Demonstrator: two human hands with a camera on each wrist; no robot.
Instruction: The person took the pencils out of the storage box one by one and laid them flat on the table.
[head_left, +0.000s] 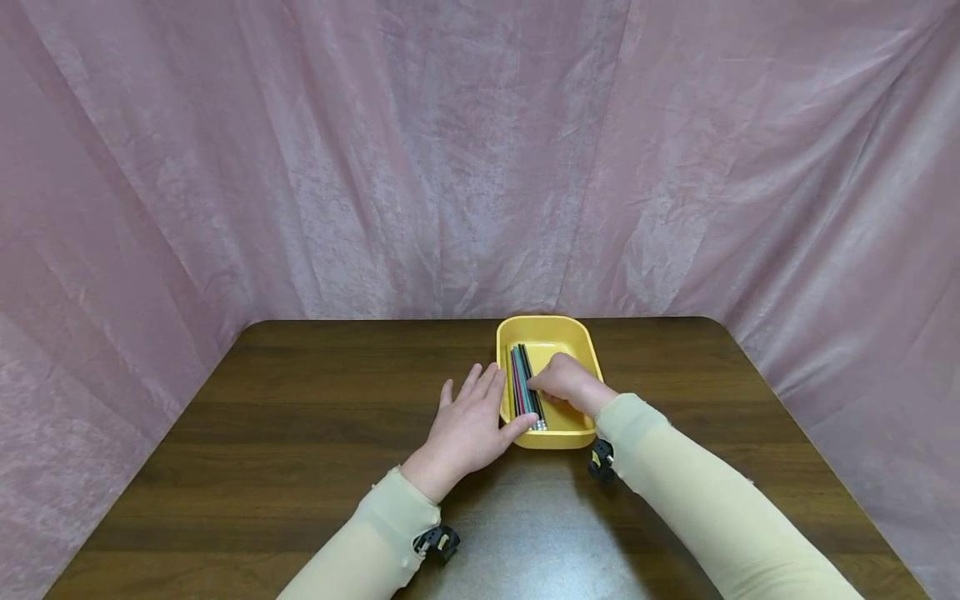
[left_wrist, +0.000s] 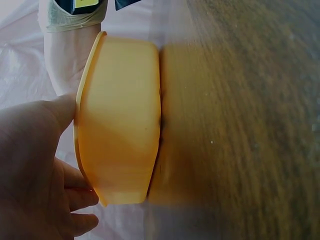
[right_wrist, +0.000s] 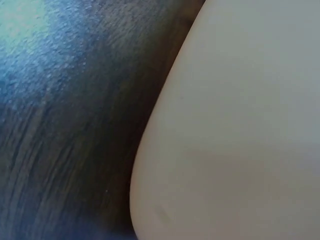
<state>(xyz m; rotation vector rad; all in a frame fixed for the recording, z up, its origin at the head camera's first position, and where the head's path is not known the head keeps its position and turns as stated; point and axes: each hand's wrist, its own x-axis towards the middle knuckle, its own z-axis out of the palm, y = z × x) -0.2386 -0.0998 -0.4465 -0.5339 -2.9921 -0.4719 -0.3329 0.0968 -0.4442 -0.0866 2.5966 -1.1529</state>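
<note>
A yellow plastic tray [head_left: 555,442] sits on the table, with several pencils [head_left: 522,387] lying lengthwise along its left side. They are black, teal, pink and yellow, with silvery ends towards the near wall. My left hand [head_left: 468,429] is spread at the tray's left near corner, thumb reaching over the rim by the pencil ends. In the left wrist view, its thumb and fingers touch the rim of the tray [left_wrist: 120,120]. My right hand [head_left: 570,383] reaches inside the tray with bent fingers, its thumb against the rightmost pencils. Its fingertips are hidden, so a grip cannot be confirmed.
The brown wooden table [head_left: 337,400] extends around the tray, with a glossy reflection near its front. Behind it hangs a pink velvety curtain [head_left: 480,167]. In the right wrist view, pale skin fills most of the frame beside the dark tabletop [right_wrist: 65,150].
</note>
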